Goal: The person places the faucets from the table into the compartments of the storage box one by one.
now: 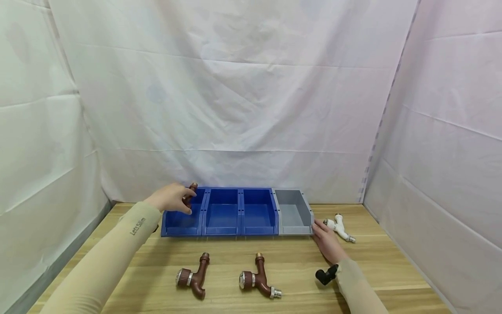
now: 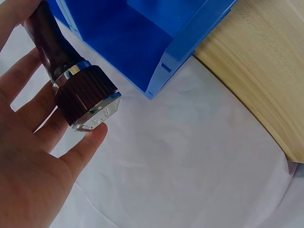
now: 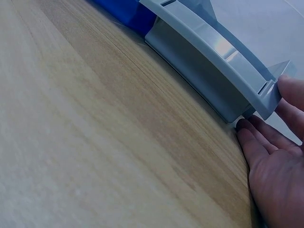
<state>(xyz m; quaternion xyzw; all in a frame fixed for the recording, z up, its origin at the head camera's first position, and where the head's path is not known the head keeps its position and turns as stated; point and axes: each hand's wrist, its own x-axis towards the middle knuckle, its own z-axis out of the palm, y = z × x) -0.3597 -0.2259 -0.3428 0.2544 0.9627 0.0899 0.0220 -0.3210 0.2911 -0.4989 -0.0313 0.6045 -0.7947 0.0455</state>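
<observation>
My left hand (image 1: 172, 197) pinches a brown faucet (image 1: 190, 196) above the leftmost blue bin (image 1: 182, 223). In the left wrist view the ribbed handle (image 2: 88, 95) of this faucet points toward the spread lower fingers, its clear-faced end cap facing outward. On the other side, my right hand (image 1: 327, 242) touches the front right corner of the grey bin (image 1: 296, 230). The right wrist view has the thumb at the bin's rim (image 3: 270, 97) and the other fingers low beside its base.
Two more blue bins (image 1: 222, 229) stand in the row between the outer ones. In front lie two brown faucets, one left (image 1: 200, 274) and one nearer the middle (image 1: 260, 274). A white faucet (image 1: 340, 226) lies right of the grey bin. White cloth (image 1: 235, 109) encloses the wooden table (image 1: 227, 257).
</observation>
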